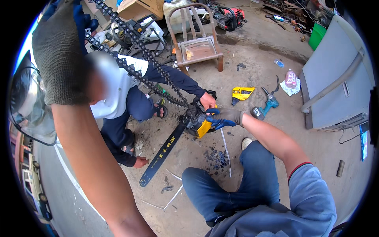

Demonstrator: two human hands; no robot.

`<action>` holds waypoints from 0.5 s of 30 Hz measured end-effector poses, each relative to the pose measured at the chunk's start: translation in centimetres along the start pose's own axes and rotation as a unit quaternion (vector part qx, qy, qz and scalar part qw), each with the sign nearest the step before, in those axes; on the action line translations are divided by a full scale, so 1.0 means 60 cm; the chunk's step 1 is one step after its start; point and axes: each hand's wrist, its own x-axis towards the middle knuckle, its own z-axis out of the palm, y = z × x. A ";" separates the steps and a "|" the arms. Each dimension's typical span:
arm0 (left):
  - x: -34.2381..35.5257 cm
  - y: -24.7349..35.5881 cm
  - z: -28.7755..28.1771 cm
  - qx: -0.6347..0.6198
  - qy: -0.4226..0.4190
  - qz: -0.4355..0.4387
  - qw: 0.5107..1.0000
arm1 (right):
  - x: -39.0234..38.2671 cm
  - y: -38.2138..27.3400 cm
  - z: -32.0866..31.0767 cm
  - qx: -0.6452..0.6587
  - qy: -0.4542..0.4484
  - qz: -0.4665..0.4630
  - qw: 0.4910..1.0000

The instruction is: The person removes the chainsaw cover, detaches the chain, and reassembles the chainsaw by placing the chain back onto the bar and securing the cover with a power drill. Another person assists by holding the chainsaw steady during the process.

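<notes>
Raised high at the upper left, my left hand (81, 17) wears a grey knit glove with blue coating. Its fingers are curled around a saw chain (136, 43), which hangs in a long loop toward the chainsaw (201, 123). The black guide bar (164, 154) points toward the lower left from the saw's black and yellow body. My right hand (224, 118), gloved too, is at the body's right side with its fingers bent together; what they pinch is hidden. A co-worker's bare hand (207, 101) touches the saw just beside it.
A person in a white top (118, 89) crouches at left, one hand low near the bar tip. A yellow cover (242, 93) and a teal cordless driver (270, 103) lie to the right. Beyond stand a small wooden chair (197, 51) and a grey cabinet (335, 75).
</notes>
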 end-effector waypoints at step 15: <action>-0.274 -0.191 -0.145 -0.249 -0.052 -0.336 0.907 | 0.013 -0.040 -0.011 0.684 0.226 0.264 0.641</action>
